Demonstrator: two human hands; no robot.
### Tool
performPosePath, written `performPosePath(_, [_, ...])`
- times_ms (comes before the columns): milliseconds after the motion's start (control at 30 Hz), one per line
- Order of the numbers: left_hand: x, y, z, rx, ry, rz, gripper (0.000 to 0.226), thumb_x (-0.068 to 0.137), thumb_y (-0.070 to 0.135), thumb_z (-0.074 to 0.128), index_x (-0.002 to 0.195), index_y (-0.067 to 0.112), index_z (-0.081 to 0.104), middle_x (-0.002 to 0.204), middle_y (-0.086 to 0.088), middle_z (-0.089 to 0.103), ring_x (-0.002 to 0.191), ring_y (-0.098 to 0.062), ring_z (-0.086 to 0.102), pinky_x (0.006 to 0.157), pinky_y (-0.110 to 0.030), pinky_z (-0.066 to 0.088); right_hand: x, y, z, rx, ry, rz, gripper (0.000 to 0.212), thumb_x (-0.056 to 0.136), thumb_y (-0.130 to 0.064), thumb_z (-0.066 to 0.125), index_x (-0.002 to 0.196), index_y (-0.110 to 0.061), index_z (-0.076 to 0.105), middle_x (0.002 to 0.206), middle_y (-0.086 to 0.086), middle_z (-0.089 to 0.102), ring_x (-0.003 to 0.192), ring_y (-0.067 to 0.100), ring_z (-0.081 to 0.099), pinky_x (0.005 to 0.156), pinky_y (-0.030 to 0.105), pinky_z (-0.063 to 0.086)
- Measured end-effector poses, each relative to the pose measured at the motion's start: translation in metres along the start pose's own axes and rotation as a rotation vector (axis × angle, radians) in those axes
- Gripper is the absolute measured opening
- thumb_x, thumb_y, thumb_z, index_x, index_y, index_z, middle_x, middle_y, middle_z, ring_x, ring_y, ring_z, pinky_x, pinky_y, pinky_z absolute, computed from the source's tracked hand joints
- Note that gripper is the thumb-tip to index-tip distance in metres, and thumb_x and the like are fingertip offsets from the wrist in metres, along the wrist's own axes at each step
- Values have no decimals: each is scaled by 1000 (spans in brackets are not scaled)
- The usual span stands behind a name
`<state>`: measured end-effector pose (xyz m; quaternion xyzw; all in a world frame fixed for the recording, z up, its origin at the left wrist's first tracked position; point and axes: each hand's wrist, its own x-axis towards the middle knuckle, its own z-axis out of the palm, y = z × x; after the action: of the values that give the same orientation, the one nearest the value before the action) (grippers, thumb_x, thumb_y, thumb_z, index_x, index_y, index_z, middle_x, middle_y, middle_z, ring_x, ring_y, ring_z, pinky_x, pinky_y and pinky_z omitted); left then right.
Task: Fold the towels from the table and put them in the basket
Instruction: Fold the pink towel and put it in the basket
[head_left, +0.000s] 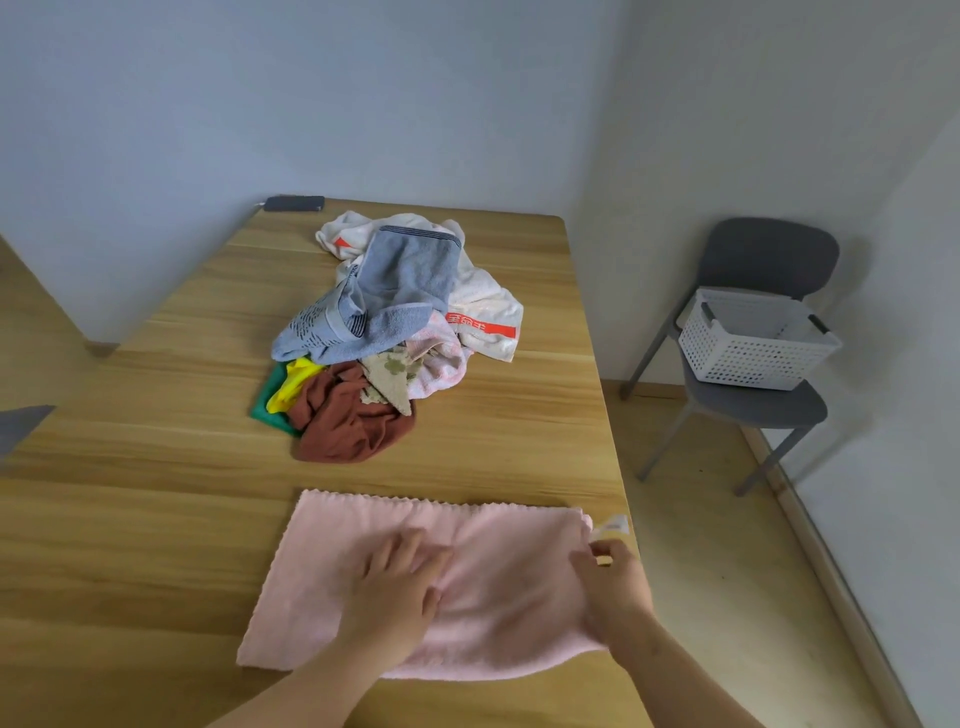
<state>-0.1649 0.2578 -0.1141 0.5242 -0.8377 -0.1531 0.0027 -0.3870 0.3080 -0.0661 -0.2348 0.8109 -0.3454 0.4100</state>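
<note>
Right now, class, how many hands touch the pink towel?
2: the left hand presses flat on the towel's middle; the right hand holds its right edge, beside the tag.

Soft, even, rather cool light fills the room; the far wall takes a bluish cast; the wooden table shows only a mild sheen; shadows are faint and soft-edged, the clearest being the grey one that the chair throws on the wall behind it and to its right; motion blur smears the left hand, the right hand and the pink towel around them; the pile of towels farther off looks sharper; wide-angle distortion bows the table's edges and leans the wall corners outward.
</note>
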Motion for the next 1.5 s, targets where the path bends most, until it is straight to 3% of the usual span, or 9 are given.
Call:
performPosePath(100, [1, -2, -4, -236, 76, -80, 41, 94, 23, 47, 134, 31, 44, 146, 10, 31, 137, -17, 32, 104, -29, 36, -5, -20, 13, 167, -108, -18, 3, 90, -21, 55, 87, -21, 55, 84, 10, 66, 76, 26, 62, 70, 39, 54])
performPosePath(267, [-1, -4, -62, -1343, -8, -481, 23, 98, 24, 47, 111, 16, 64, 107, -7, 68, 96, -23, 65, 87, -38, 51, -18, -61, 64, 419, -383, -39, 5, 89, -10, 61, 89, -9, 55, 79, 13, 62, 73, 27, 61, 70, 41, 50])
performPosePath(400, [-8, -28, -88, -1781, -95, -597, 57, 97, 51, 33, 109, 7, 67, 102, -22, 69, 93, -33, 65, 83, -44, 50, -41, -80, 118, 341, -550, -102, 8, 89, -10, 60, 85, -11, 53, 64, 6, 54, 53, 18, 49, 52, 26, 40])
performPosePath(600, [-25, -88, -73, -1550, -222, -581, 47, 90, 34, 57, 132, 13, 53, 113, -14, 64, 109, -28, 58, 99, -44, 43, -68, -69, 158, 100, -832, -27, 10, 84, -8, 53, 85, -16, 57, 60, -1, 52, 50, 11, 47, 53, 22, 41])
performPosePath(700, [-32, -96, -62, -1154, 19, -696, 27, 81, 0, 57, 106, 5, 63, 96, -13, 67, 94, -32, 63, 82, -39, 49, -65, -52, 162, -8, -540, -69, 14, 84, -6, 49, 89, -17, 56, 70, -1, 58, 61, 15, 52, 57, 27, 46])
performPosePath(900, [-34, -99, -55, -729, 171, -581, 29, 89, 7, 52, 114, 20, 60, 103, 4, 62, 91, -13, 54, 72, -23, 38, -57, -20, 142, -311, -22, -58, 38, 88, -23, 46, 126, -23, 43, 126, 2, 46, 113, 25, 47, 95, 38, 42])
performPosePath(1067, [-24, -103, -51, -693, 222, -662, 29, 93, 8, 46, 117, 15, 59, 99, 2, 59, 81, -15, 53, 57, -20, 39, -58, -12, 144, -75, -212, 62, 55, 86, -19, 52, 138, -16, 32, 119, 3, 54, 102, 25, 55, 80, 34, 49])
performPosePath(1267, [-18, -96, -55, -757, -69, -863, 61, 88, 27, 59, 139, 8, 32, 134, -14, 37, 100, -26, 48, 75, -31, 40, -57, -9, 145, -57, -272, 83, 9, 87, -16, 49, 95, -14, 47, 85, -2, 54, 78, 17, 53, 67, 29, 47])
performPosePath(1500, [-13, -83, -53, -1069, -251, -867, 63, 73, 28, 79, 122, 1, 51, 103, -7, 56, 100, -25, 56, 75, -29, 42, -51, -14, 129, 44, -239, 183, 23, 82, -18, 55, 103, -8, 52, 85, 4, 56, 86, 27, 55, 77, 33, 45])
